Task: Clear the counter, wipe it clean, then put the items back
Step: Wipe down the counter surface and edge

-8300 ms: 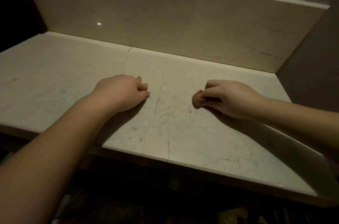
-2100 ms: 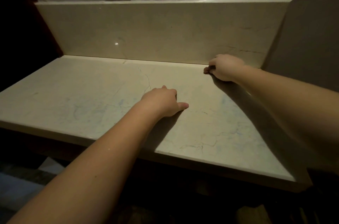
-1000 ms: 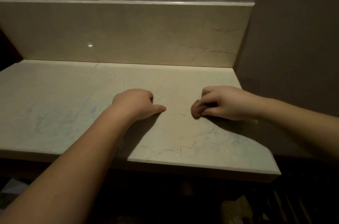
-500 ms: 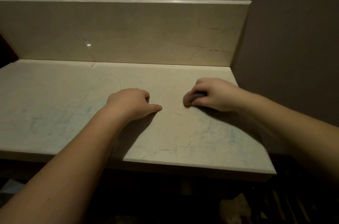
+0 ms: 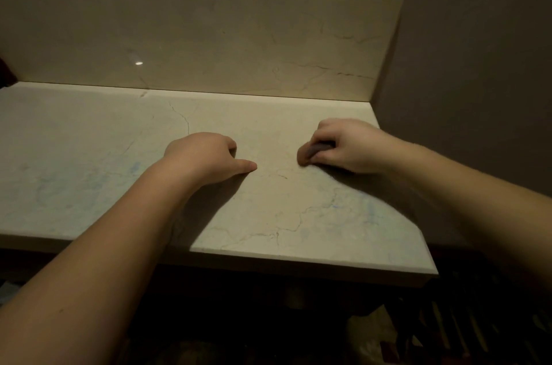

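Near the counter's (image 5: 89, 161) right end, I see my right hand (image 5: 348, 146) clamped on a small dark cloth (image 5: 313, 151), unwiped stone lying leftward beyond my curled, empty left hand (image 5: 206, 157).

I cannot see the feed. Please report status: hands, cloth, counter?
Right hand grips small dark cloth on counter. Left hand rests beside, fingers curled, holding nothing. Nothing blocking.

Your right hand (image 5: 349, 146) is gripping a small dark wad, seemingly a cloth (image 5: 313, 152), against the marble counter (image 5: 89, 161) near the side wall (image 5: 478, 65). Your left hand (image 5: 206, 157) is resting curled beside it, thumb extended, below the backsplash (image 5: 209, 42).
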The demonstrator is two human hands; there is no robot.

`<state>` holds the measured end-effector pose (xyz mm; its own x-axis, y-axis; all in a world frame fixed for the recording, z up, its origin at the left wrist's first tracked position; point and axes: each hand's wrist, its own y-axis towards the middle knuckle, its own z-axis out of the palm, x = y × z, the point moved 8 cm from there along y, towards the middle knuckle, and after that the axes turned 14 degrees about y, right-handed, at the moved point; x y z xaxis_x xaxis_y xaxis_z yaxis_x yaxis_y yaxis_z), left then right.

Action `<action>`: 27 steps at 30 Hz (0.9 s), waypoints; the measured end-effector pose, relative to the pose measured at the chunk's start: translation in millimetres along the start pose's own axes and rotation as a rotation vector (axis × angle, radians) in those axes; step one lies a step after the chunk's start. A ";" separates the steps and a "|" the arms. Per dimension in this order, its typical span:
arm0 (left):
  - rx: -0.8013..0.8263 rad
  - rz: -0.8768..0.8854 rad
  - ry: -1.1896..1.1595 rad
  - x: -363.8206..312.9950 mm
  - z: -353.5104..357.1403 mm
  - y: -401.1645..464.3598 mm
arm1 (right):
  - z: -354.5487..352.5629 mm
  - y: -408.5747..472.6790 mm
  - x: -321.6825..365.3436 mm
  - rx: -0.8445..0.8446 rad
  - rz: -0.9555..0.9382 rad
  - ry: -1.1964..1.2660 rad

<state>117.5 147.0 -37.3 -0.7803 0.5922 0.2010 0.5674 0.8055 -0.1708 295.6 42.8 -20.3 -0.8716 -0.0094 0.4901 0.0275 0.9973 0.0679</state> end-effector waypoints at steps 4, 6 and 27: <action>0.001 -0.001 0.005 0.5 0.4 -0.4 | 30.0 -58.4 48.0 0.228 -0.165 0.062; 0.004 0.001 -0.001 0.5 0.5 -0.9 | 25.5 -56.7 39.7 0.241 -0.109 0.058; 0.005 0.011 0.027 -1.1 -0.5 0.4 | 19.8 -99.2 20.1 -0.008 -0.128 0.153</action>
<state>118.8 146.6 -37.2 -0.7664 0.6018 0.2247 0.5749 0.7986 -0.1780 265.6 -54.9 -34.4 -0.7835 -0.1478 0.6035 -0.0742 0.9866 0.1452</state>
